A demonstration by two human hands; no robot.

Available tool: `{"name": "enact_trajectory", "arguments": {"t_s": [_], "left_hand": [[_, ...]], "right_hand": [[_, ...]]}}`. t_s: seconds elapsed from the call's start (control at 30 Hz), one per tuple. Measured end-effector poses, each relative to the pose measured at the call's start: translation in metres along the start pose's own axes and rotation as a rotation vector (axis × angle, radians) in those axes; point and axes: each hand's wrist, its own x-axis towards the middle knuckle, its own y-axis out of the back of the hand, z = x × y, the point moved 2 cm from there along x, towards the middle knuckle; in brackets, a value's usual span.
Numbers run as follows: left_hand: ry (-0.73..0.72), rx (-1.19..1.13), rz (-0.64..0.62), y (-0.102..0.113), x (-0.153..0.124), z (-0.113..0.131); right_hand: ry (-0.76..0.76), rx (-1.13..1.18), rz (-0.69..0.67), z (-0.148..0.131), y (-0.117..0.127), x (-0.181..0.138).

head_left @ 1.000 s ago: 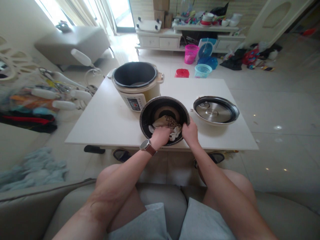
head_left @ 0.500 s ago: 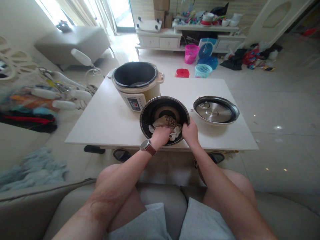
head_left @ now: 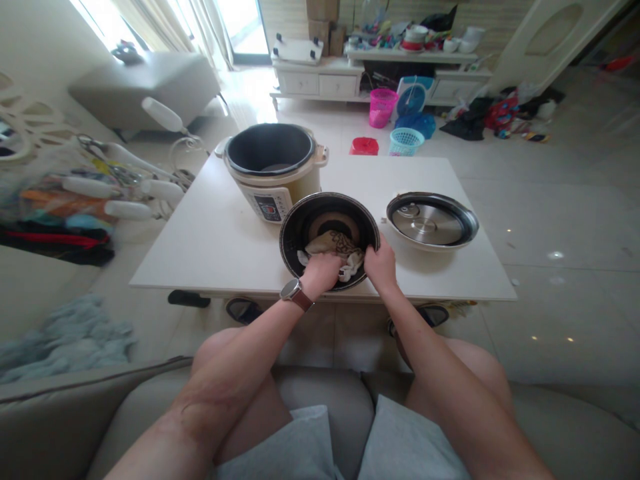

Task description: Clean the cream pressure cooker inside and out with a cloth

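Note:
A dark inner pot (head_left: 295,230) is tilted toward me at the table's front edge. My right hand (head_left: 381,267) grips its right rim, fingers wrapped over the edge. Inside the pot, my left hand (head_left: 323,273) is closed on a brown and white patterned cloth (head_left: 333,245), which bunches against the lower wall; its fingertips are partly hidden. Behind the pot, to the left, stands the electric pressure cooker body (head_left: 273,190), lidless, with a control panel on its front. The cooker lid (head_left: 433,223) lies upside down on the right, its metal inner side up.
The white table (head_left: 200,257) carries all these items. Beyond it on the floor are a pink basket (head_left: 383,110), a light blue basket (head_left: 406,141) and a red container (head_left: 364,146). A white lamp (head_left: 135,160) with several arms stands close on the left.

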Motion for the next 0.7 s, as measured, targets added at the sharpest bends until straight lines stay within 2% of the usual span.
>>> {"name": "enact_trajectory", "arguments": {"t_s": [0.7], "left_hand": [[0.005,-0.144,0.008,-0.0033,0.0006,-0.0017]], "right_hand": [[-0.033,0.015,0.014,-0.0004,-0.0008,-0.0004]]}}
